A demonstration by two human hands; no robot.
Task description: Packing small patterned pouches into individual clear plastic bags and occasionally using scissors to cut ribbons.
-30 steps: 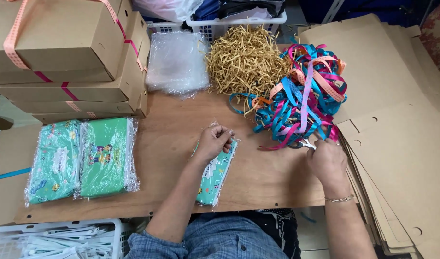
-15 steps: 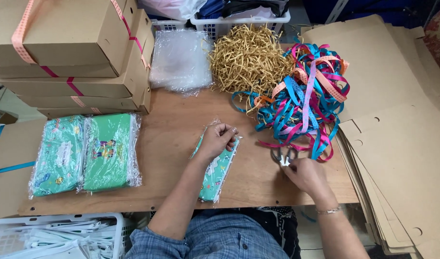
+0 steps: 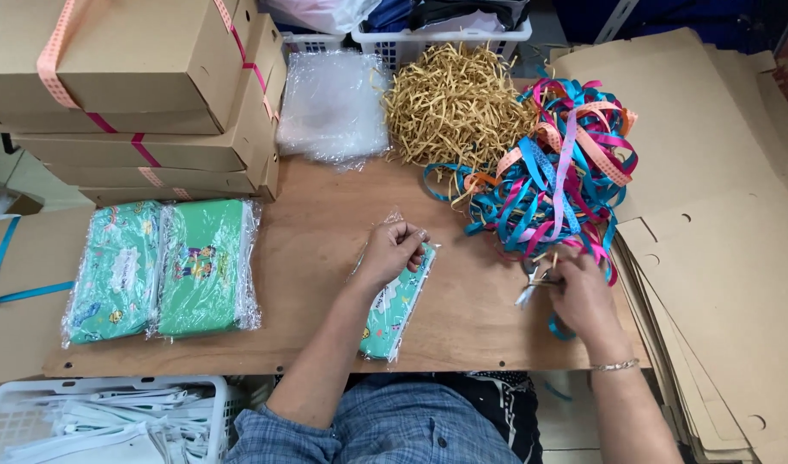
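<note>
On the brown wooden worktop (image 3: 325, 258), the left hand (image 3: 392, 251) pinches the gathered top of a clear plastic bag holding a green printed pouch (image 3: 397, 311), lying mid-table. Just right, the right hand (image 3: 581, 296) closes its fingers around small metal scissors (image 3: 531, 285) beside the tangled pile of coloured ribbons (image 3: 548, 180).

The left hand (image 3: 392, 251) covers the top end of the green wrapped pouch (image 3: 394, 314), and its forearm hides the pouch's left edge. The right hand (image 3: 578, 292) closes over a small metal tool (image 3: 531, 283); only a blurred tip shows, too small to tell its kind. The stacked cardboard boxes (image 3: 127, 77) are cut off at the top and left edges. The white basket (image 3: 102, 421) runs off the bottom edge.
</note>
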